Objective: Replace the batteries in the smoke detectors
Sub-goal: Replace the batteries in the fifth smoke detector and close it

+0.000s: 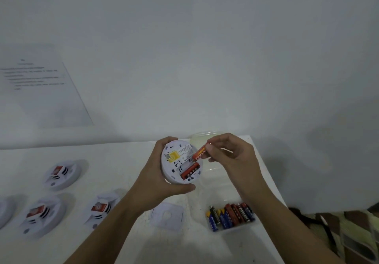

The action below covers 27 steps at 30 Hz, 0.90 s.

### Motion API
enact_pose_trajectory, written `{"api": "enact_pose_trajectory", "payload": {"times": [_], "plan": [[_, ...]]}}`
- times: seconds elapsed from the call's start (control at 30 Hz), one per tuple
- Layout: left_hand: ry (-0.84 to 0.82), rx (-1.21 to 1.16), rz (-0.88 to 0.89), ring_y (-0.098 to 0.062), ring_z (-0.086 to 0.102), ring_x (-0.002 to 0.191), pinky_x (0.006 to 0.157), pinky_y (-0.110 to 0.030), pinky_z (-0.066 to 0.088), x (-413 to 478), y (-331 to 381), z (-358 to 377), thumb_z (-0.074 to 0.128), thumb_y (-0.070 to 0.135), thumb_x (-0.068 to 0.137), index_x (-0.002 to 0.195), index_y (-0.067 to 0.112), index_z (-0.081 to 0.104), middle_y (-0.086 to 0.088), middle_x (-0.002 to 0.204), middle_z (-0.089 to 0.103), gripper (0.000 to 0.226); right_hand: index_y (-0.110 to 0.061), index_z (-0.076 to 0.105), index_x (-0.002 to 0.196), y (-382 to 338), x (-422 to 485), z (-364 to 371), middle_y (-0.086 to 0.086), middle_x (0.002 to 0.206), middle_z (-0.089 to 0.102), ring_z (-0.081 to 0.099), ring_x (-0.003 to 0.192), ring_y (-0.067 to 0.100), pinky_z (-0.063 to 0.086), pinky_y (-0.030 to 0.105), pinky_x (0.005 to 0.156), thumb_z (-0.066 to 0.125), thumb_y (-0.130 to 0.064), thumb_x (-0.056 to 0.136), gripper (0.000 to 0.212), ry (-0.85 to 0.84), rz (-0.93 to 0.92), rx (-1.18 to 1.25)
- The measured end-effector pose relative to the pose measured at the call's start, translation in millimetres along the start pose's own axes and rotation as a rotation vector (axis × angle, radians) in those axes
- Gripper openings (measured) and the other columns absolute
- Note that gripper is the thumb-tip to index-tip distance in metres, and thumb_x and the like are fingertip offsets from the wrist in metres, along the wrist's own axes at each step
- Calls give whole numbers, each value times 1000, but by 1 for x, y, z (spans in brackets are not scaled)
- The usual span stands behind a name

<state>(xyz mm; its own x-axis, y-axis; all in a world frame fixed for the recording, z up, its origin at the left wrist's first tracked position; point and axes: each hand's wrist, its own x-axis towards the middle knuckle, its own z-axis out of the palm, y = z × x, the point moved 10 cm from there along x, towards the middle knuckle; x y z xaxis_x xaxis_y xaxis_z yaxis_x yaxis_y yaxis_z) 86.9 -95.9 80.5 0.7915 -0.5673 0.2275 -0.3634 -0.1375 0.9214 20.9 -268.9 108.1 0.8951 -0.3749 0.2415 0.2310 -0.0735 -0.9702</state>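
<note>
My left hand (158, 173) holds a round white smoke detector (174, 173) above the table, its back side facing me. One red battery (189, 171) lies in its open compartment. My right hand (231, 157) pinches a second orange-red battery (200, 153) by its upper end, its lower end tilted at the empty slot beside the first one. A clear plastic box (231, 227) at the lower right holds several more batteries (230, 215). A white mounting plate (167, 215) lies flat on the table under my left forearm.
Three other smoke detectors (62, 174) (42, 214) (100, 209) lie on the white table (114, 161) at the left, with part of another at the left edge. A printed sheet (41, 87) hangs on the wall. A clear lid (203, 138) sits behind my hands. The table's right edge runs near the box.
</note>
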Motion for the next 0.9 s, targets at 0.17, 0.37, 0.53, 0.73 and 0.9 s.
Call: {"api": "enact_pose_trajectory", "payload": {"times": [0.17, 0.37, 0.53, 0.73, 0.9], "plan": [[45, 9, 17, 0, 60, 116, 84, -14, 55, -9, 3, -5, 96, 5, 58, 132, 32, 43, 27, 118, 59, 95, -9, 69, 92, -4, -15, -2, 2, 84, 75, 73, 81, 16, 55, 19, 70, 68, -8, 92, 1, 116, -9, -6], [92, 62, 10, 5, 58, 112, 80, -7, 50, -14, -2, -8, 96, 8, 60, 128, 31, 42, 32, 112, 56, 90, -14, 68, 96, 14, -27, 18, 2, 87, 75, 71, 81, 12, 57, 25, 70, 67, -14, 94, 3, 73, 111, 24], [52, 60, -40, 4, 60, 110, 82, -13, 54, -16, -10, -9, 97, 24, 54, 127, 35, 42, 30, 111, 58, 92, -22, 68, 96, 3, -27, 32, -11, 92, 73, 72, 86, 9, 58, 22, 69, 69, -15, 93, 8, 19, -90, -189], [2, 44, -70, -2, 65, 105, 80, -18, 57, -17, -15, -5, 96, 32, 49, 126, 32, 44, 27, 110, 62, 93, -17, 72, 100, -21, -41, 59, -8, 99, 74, 67, 93, 4, 56, 24, 76, 70, -17, 92, 8, -146, -605, -607], [-15, 15, -60, -6, 67, 105, 83, -23, 58, -15, -11, -2, 93, 37, 47, 129, 27, 44, 24, 112, 64, 95, -19, 78, 95, -20, -48, 78, -5, 103, 73, 65, 98, 9, 52, 35, 76, 73, -16, 87, 10, -291, -823, -799]]}}
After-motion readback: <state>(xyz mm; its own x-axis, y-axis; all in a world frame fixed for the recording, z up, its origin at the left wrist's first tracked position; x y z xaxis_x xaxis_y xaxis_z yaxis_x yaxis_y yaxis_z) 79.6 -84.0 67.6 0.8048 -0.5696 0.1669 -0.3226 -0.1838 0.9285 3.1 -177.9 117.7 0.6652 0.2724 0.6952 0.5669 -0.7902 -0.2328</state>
